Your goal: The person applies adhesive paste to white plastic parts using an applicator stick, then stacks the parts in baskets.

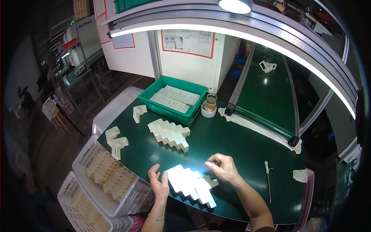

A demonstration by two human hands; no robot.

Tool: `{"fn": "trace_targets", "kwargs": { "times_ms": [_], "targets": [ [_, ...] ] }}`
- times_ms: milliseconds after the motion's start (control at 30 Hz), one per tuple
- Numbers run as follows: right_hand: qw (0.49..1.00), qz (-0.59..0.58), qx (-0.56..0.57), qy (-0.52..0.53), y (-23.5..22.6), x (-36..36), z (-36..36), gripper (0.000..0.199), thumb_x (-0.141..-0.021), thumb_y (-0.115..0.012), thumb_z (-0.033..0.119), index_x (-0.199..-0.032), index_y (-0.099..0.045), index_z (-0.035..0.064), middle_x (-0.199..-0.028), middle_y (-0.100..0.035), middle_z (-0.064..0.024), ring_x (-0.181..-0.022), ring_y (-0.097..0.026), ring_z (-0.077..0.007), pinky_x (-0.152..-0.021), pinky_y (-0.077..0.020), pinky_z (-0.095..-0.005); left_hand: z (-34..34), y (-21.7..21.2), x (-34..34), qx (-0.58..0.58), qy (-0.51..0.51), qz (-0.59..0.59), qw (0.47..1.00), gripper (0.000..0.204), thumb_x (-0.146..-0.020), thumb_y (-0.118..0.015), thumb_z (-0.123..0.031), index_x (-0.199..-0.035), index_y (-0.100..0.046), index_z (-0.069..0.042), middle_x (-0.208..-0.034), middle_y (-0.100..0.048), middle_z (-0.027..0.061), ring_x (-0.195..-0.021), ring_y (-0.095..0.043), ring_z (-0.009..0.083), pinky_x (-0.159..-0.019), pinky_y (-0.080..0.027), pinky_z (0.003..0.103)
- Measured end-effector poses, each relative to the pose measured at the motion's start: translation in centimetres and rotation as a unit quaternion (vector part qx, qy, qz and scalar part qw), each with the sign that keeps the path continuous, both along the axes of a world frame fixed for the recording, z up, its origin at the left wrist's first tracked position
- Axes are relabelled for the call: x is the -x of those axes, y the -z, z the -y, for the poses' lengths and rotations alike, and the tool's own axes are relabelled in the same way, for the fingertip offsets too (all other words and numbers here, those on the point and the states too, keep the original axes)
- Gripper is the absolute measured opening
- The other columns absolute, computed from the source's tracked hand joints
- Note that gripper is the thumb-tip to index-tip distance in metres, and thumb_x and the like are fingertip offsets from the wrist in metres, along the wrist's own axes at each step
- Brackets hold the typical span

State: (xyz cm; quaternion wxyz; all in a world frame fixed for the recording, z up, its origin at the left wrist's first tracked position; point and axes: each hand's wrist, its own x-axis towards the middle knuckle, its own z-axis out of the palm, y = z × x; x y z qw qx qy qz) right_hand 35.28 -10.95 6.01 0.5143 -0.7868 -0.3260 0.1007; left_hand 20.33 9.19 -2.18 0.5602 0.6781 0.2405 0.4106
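Observation:
A row of nested white angular plastic parts [185, 181] lies on the green tabletop in front of me, brightly lit. My left hand [159, 185] is at its left end with fingers apart, thumb close to the nearest part; whether it touches cannot be made out. Over the row's right side hovers my right hand [223, 168], its fingertips pinched together. Something thin and dark seems to stick out from that pinch, too small to name. Farther back sits a second nested row of the same cream-white parts [169, 133].
Loose white parts [117, 142] lie at the table's left edge. A green bin [162, 115] with printed papers, a jar [211, 101], a cloth-tipped stick [268, 179] and a conveyor [264, 96] stand around. White crates [88, 154] of parts flank the table's left.

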Motion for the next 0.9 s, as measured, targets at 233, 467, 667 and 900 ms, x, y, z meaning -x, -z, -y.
{"fn": "trace_targets", "kwargs": {
  "times_ms": [233, 467, 667, 900],
  "targets": [
    [0.991, -0.031, 0.126, -0.009, 3.9, -6.5, -13.1, 0.027, -0.075, -0.070, 0.018, -0.090, -0.063, -0.0036, -0.073, -0.062, -0.0115, -0.067, -0.058, -0.0192, -0.063, -0.0455, -0.0329, 0.3, -2.4, -1.3, -0.105, -0.035, 0.013, 0.994, 0.031, -0.077, -0.069, -0.013, -0.105, -0.060, -0.004, -0.118, -0.054, 0.0153, -0.113, -0.048, 0.0311, -0.099, -0.036, 0.039],
    [0.967, -0.239, -0.037, 0.081, 3.0, -6.5, -10.3, 0.013, -0.083, -0.060, 0.010, -0.077, -0.049, 0.0060, -0.056, -0.045, 0.0002, -0.039, -0.037, -0.0068, -0.033, -0.0243, -0.0232, 0.3, -2.0, -1.0, -0.057, 0.012, -0.001, 0.998, 0.038, -0.085, -0.065, -0.015, -0.119, -0.052, -0.005, -0.128, -0.046, 0.0135, -0.120, -0.045, 0.0250, -0.097, -0.041, 0.036],
    [0.979, -0.124, -0.110, -0.123, 1.0, -0.1, -4.1, 0.010, -0.085, -0.063, 0.011, -0.087, -0.058, 0.0026, -0.071, -0.056, -0.0022, -0.057, -0.047, -0.0067, -0.051, -0.0372, -0.0221, 3.9, -3.8, -3.2, 0.195, 0.158, 0.100, 0.963, 0.083, -0.081, -0.072, -0.031, -0.140, -0.020, -0.003, -0.135, -0.037, 0.0192, -0.124, -0.042, 0.0275, -0.100, -0.040, 0.040],
    [0.976, -0.083, -0.099, -0.175, 0.6, 7.0, 1.0, 0.009, -0.084, -0.064, 0.004, -0.092, -0.061, 0.0014, -0.083, -0.061, -0.0023, -0.071, -0.053, -0.0100, -0.066, -0.0462, -0.0242, 7.8, -4.2, -0.1, 0.047, 0.138, 0.150, 0.978, 0.064, -0.072, -0.076, -0.016, -0.125, -0.046, 0.002, -0.117, -0.057, 0.0128, -0.097, -0.057, 0.0177, -0.082, -0.049, 0.031]
  ]
}}
